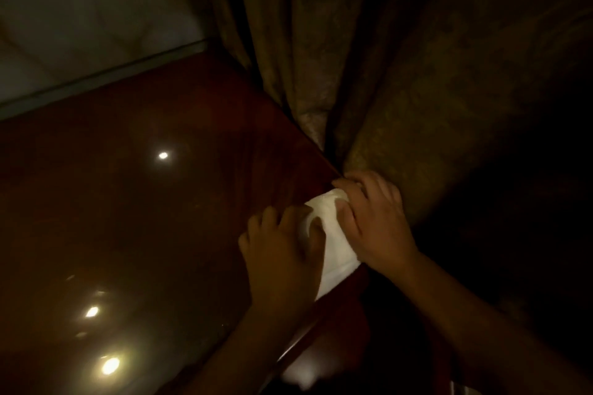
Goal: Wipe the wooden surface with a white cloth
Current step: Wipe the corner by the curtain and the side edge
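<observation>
A dark, glossy wooden surface (134,202) fills the left and middle of the dim view, with ceiling lights mirrored in it. A white cloth (332,244) lies at its right edge, bunched and draped slightly over the rim. My left hand (279,250) presses on the cloth's left side, fingers spread and curled over it. My right hand (375,218) holds the cloth's right side at the table edge, its fingers lying against the curtain.
A heavy patterned curtain (385,58) hangs right behind the table's right edge, touching it. A pale padded wall panel (80,9) stands at the back left. Below the edge, something pale (301,365) shows in the dark. The right side is in shadow.
</observation>
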